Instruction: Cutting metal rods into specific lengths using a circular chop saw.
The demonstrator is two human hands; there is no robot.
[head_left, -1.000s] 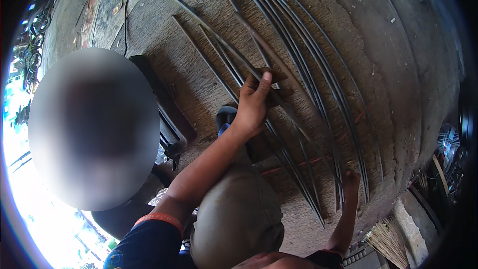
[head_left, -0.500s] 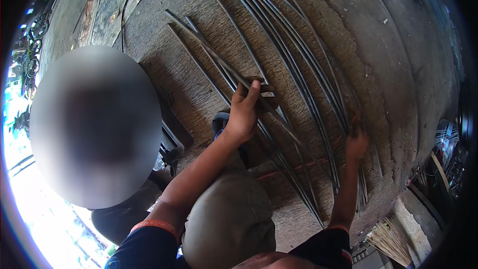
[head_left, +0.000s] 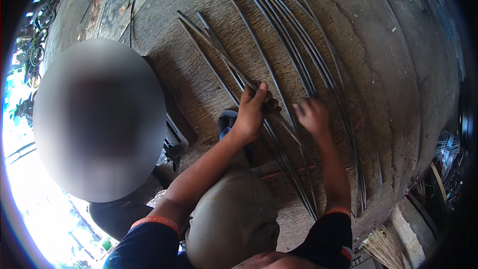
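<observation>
My left hand (head_left: 253, 113) is closed round a long thin grey metal rod (head_left: 220, 50). The rod slants from the upper left down past the hand toward the lower right. Beneath it, several similar rods (head_left: 266, 62) lie spread lengthwise on the rough ground. My right hand (head_left: 313, 115) is over the lying rods, a little to the right of the left hand. Motion smears its fingers, which look partly curled, and whether they touch a rod cannot be made out. A closer group of rods (head_left: 343, 102) runs just right of that hand.
Close on my left is another person (head_left: 124, 184), mostly covered by a blurred oval. A dark metal piece (head_left: 174, 119) stands beside that person. At the lower right are a bundle of straw-like bristles (head_left: 384, 246) and a concrete block (head_left: 411, 224). My bent knee (head_left: 231, 209) rises in front.
My right hand has come left and away from the rods at the right, toward my left hand. The left hand keeps its hold on the rod. The whole view has shifted slightly.
</observation>
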